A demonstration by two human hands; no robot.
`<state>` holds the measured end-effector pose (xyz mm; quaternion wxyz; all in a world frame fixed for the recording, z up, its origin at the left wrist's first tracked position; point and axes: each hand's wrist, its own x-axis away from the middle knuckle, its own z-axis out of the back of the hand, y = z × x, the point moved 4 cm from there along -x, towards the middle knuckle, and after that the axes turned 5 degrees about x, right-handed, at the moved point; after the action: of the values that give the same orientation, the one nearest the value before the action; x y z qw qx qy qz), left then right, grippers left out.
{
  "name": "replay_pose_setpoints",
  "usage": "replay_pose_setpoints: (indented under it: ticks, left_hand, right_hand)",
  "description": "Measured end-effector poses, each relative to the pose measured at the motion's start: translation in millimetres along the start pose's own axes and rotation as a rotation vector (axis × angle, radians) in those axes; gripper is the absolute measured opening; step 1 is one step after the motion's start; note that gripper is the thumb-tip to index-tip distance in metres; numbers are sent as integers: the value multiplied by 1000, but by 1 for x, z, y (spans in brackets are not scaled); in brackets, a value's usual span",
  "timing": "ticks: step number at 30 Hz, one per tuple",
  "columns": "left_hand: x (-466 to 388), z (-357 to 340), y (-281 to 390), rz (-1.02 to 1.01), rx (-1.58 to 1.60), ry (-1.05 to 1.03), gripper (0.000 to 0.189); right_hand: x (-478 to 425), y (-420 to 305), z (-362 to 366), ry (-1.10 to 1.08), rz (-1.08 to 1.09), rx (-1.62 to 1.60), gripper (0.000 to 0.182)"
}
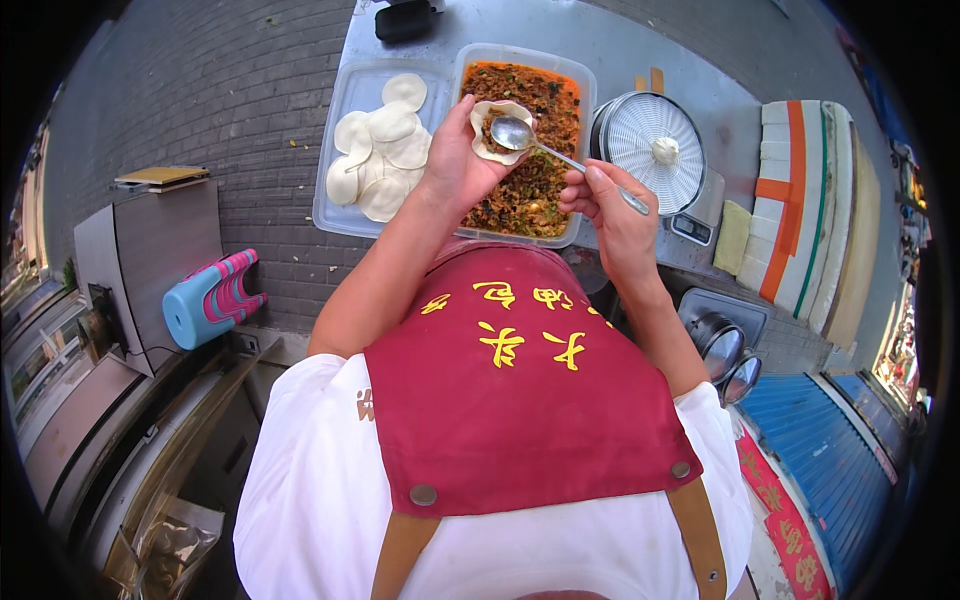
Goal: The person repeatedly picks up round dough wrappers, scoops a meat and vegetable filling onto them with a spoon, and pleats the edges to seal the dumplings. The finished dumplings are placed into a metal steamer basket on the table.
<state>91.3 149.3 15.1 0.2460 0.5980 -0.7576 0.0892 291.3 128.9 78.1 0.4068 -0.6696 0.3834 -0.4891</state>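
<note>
Cupped in my left hand is a round dough wrapper with brown filling in it. My right hand grips the handle of a metal spoon, whose bowl rests on the filling inside the wrapper. Both hands are above a clear plastic tub of oily chopped filling with green bits. To its left, a shallow plastic tray carries several flat dough wrappers, overlapping in a loose pile. A single pleated bun sits in the middle of a round white woven steamer mat.
The steamer stands on a digital scale on the metal table. A black case lies at the far edge. White foam boxes with orange tape are at the right, beside a yellowish sponge-like block. Stacked plastic stools stand left.
</note>
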Motion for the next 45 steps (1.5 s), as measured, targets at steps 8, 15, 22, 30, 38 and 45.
replay_pose_setpoints:
  ticks: [8, 15, 22, 30, 38, 45]
  left_hand:
    - [5, 35, 38, -78, 121, 73, 51]
    - [24, 41, 47, -137, 14, 89, 48]
    - [39, 47, 52, -179, -30, 167, 50]
    - [41, 57, 55, -189, -36, 189, 49]
    - [38, 56, 50, -161, -8, 189, 49]
    - [38, 57, 50, -140, 18, 170, 50]
  right_hand:
    - [1, 16, 25, -132, 153, 512, 20]
    - [-20, 90, 15, -267, 423, 947, 13]
    - [-18, 98, 20, -216, -15, 562, 21]
    - [-30, 118, 54, -161, -363, 114, 26]
    - [-35, 120, 54, -146, -427, -60, 21]
    - [-32, 121, 77, -97, -462, -192, 20]
